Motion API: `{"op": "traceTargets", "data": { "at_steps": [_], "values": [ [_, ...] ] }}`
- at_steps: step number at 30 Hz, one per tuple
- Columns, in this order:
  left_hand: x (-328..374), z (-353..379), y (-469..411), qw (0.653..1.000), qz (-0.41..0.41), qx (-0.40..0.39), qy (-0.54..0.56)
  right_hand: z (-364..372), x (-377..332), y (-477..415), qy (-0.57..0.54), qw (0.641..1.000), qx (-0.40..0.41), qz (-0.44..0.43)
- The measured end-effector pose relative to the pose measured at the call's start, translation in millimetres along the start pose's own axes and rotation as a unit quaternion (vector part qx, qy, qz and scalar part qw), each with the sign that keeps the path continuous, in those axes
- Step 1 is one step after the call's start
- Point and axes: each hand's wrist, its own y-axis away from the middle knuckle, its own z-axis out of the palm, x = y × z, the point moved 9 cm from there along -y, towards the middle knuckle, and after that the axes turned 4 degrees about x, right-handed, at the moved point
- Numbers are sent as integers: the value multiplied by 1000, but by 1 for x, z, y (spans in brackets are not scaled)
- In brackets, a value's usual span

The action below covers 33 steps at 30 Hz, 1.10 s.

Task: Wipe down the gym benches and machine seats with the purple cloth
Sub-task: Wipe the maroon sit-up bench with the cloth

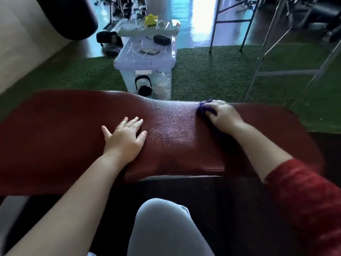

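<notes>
A dark red padded bench (pixel 175 130) runs across the middle of the view in front of me. My left hand (pixel 124 136) rests flat on its pad, fingers spread and straight, left of centre. My right hand (pixel 222 113) grips the bunched purple cloth (pixel 203 107) against the pad near the bench's far edge, right of centre. Most of the cloth is hidden under the fingers; only its left part shows. The right hand and forearm look blurred.
A clear plastic storage box (pixel 145 65) with small items on its lid stands on green turf (pixel 212 74) just beyond the bench. Metal frame legs (pixel 258 67) rise at the right. A black punching bag (pixel 72 17) hangs at upper left. My knee (pixel 164 224) is below the bench.
</notes>
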Motion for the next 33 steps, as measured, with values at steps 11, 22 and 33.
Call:
{"op": "traceTargets", "data": {
  "at_steps": [11,22,33],
  "values": [
    [83,20,-17,994,89,-19,67,-13,-9,65,-60,996,15,-61],
    [106,45,-27,993,110,-28,-23,-18,70,-11,17,996,20,81],
    [104,46,-29,993,114,-17,-30,-16,-28,134,-62,992,-2,-110]
  ]
}}
